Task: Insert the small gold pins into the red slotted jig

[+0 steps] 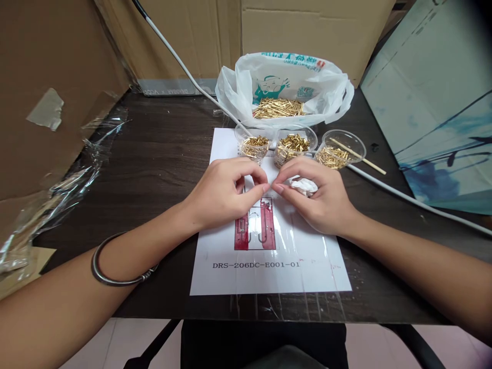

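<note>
My left hand [232, 192] and my right hand [315, 192] meet fingertip to fingertip over a printed paper sheet [219, 277]. Thumb and index finger are pinched together on each; anything between them is too small to make out. Under my right palm shows a crumpled white tissue [303, 185]. Just beyond the fingers stand a left clear plastic cup [246, 132], a middle cup [312, 137] and a right cup [361, 148], each holding small brass-coloured metal pieces. The sheet bears a red-marked drawing [268, 230], partly hidden by my left hand, and clear tape strips.
Behind the cups a white plastic bag [238, 84] lies open with long brass-coloured pins [279, 108] inside. A wooden stick [369, 163] leans out of the right cup. A white cable [423, 200] crosses the dark table [161, 148]. Cardboard [307, 36] walls the back and left.
</note>
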Action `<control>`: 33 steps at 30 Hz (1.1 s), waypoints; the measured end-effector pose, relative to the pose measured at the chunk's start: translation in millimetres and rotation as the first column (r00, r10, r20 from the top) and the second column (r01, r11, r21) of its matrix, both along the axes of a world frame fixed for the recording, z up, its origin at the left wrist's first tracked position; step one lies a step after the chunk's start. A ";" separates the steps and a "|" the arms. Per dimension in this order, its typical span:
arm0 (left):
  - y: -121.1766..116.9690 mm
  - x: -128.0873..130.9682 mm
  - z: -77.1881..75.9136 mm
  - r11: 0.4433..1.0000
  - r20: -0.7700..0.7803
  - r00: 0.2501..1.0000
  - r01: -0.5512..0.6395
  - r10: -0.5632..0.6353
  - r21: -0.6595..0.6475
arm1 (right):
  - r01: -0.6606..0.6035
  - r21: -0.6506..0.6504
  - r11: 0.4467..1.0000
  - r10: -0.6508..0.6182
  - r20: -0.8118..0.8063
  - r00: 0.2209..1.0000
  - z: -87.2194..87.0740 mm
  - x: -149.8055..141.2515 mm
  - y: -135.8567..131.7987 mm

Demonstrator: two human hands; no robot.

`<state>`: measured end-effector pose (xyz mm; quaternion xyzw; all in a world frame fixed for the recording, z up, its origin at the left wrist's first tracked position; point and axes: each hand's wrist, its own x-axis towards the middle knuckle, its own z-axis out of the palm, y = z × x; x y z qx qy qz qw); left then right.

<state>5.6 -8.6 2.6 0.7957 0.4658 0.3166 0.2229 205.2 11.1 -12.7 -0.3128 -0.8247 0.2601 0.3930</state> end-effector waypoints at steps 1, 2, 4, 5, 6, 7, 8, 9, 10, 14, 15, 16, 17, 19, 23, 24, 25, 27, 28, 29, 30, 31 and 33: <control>0.0 0.2 0.3 1.000 -0.017 1.000 0.022 -0.022 -0.011 | 0.004 -0.017 1.000 -0.004 -0.007 1.000 -0.4 0.2 0.4; 0.0 0.5 0.5 0.999 -0.033 0.999 0.039 -0.039 -0.016 | 0.003 -0.032 0.999 -0.003 -0.012 1.000 -0.9 0.4 0.8; 0.4 0.8 0.3 0.998 -0.054 0.997 0.056 -0.056 -0.015 | -0.003 -0.054 0.999 0.002 -0.013 1.000 -1.9 0.7 1.7; 0.7 0.9 0.1 0.998 -0.062 0.996 0.058 -0.058 -0.013 | -0.005 -0.059 0.998 0.005 -0.012 1.000 -2.4 0.8 2.1; 0.9 0.9 -0.1 0.998 -0.067 0.996 0.058 -0.059 -0.012 | -0.008 -0.061 0.998 0.007 -0.011 1.000 -2.8 0.9 2.4; 1.0 0.8 -0.3 0.998 -0.071 0.996 0.060 -0.061 -0.012 | -0.009 -0.062 0.998 0.008 -0.012 1.000 -3.2 0.9 2.7; 1.1 0.7 -0.4 0.998 -0.075 0.995 0.063 -0.064 -0.013 | -0.008 -0.063 0.998 0.007 -0.013 1.000 -3.5 0.9 2.9; 1.2 0.6 -0.4 0.998 -0.078 0.995 0.065 -0.066 -0.016 | -0.008 -0.066 0.998 0.007 -0.013 1.000 -3.7 0.8 3.1; 1.2 0.5 -0.4 0.998 -0.083 0.994 0.067 -0.068 -0.021 | -0.010 -0.073 0.997 0.009 -0.011 1.000 -3.8 0.7 3.3; 1.9 0.6 -0.8 0.997 -0.101 0.992 0.072 -0.076 -0.041 | -0.021 -0.099 0.995 0.023 0.014 1.000 -3.4 0.4 3.3; 2.2 0.7 -1.1 0.997 -0.104 0.992 0.072 -0.076 -0.039 | -0.020 -0.102 0.995 0.022 0.018 1.000 -3.1 0.4 3.1; 2.5 0.7 -1.4 0.997 -0.107 0.991 0.072 -0.075 -0.037 | -0.016 -0.108 0.994 0.018 0.022 1.000 -2.7 0.5 2.7; 2.7 0.7 -1.8 0.997 -0.112 0.991 0.069 -0.073 -0.037 | -0.009 -0.118 0.993 0.012 0.026 1.000 -2.3 0.6 2.2; 2.7 0.5 -2.5 0.997 -0.125 0.990 0.065 -0.071 -0.047 | 0.008 -0.147 0.989 -0.002 0.044 0.999 -1.2 0.8 1.0; 2.3 -0.7 -3.4 0.996 -0.146 0.986 0.069 -0.078 -0.064 | 0.027 -0.177 0.984 -0.013 0.081 0.997 0.5 0.7 -0.5; 2.3 -0.9 -3.6 0.996 -0.149 0.986 0.067 -0.076 -0.065 | 0.025 -0.180 0.983 -0.010 0.087 0.996 0.7 0.6 -0.7; 2.3 -1.1 -3.7 0.996 -0.153 0.986 0.062 -0.072 -0.067 | 0.024 -0.182 0.983 -0.007 0.092 0.996 0.9 0.6 -0.8; 2.6 -1.2 -4.0 0.996 -0.162 0.984 0.060 -0.071 -0.071 | 0.018 -0.193 0.981 0.002 0.103 0.995 1.1 0.7 -0.8; 2.8 -1.1 -4.2 0.995 -0.163 0.984 0.062 -0.073 -0.073 | 0.015 -0.201 0.980 0.006 0.106 0.994 1.3 0.9 -0.7; 3.0 -1.0 -4.3 0.995 -0.164 0.983 0.067 -0.078 -0.074 | 0.013 -0.208 0.978 0.010 0.109 0.994 1.5 1.1 -0.6; 3.2 -0.8 -4.3 0.994 -0.162 0.983 0.075 -0.086 -0.075 | 0.013 -0.216 0.976 0.012 0.113 0.994 1.7 1.3 -0.3; 3.3 -0.6 -4.3 0.994 -0.159 0.983 0.083 -0.094 -0.076 | 0.012 -0.223 0.975 0.015 0.117 0.993 2.0 1.5 0.1; 3.5 -0.3 -4.0 0.993 -0.152 0.983 0.093 -0.103 -0.073 | 0.006 -0.233 0.972 0.024 0.125 0.992 2.5 1.9 1.2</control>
